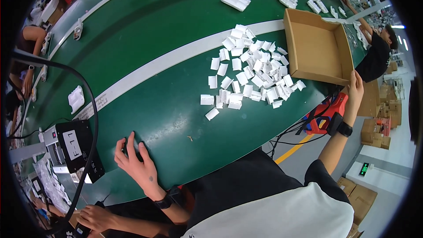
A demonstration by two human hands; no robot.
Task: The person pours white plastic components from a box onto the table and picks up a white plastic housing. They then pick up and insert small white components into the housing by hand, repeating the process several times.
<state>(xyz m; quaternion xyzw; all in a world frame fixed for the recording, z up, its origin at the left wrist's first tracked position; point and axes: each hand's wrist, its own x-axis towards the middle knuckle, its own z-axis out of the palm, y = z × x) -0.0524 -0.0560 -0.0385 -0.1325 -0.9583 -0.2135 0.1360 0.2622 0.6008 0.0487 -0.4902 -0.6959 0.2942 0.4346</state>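
Note:
My right hand (355, 89) is closed on the near right corner of a shallow open cardboard box (321, 42), its thumb and fingers at the rim. Bare brown cardboard shows inside the box, which rests tilted at the table's right end. Against its left side spreads a loose pile of small white plastic pieces (260, 68), bent like short channels. My left hand (137, 163) is over the green table (185, 150) near its front edge, fingers apart and holding nothing. Whether its fingertips touch the surface I cannot tell.
A black box-shaped device (77, 150) stands left of my left hand, with a thick black cable (90, 92) arching over it. Beyond the white strip (167, 57), white plastic trays (235, 1) lie on green belt. A co-worker's hand (94, 218) holds a black object at lower left.

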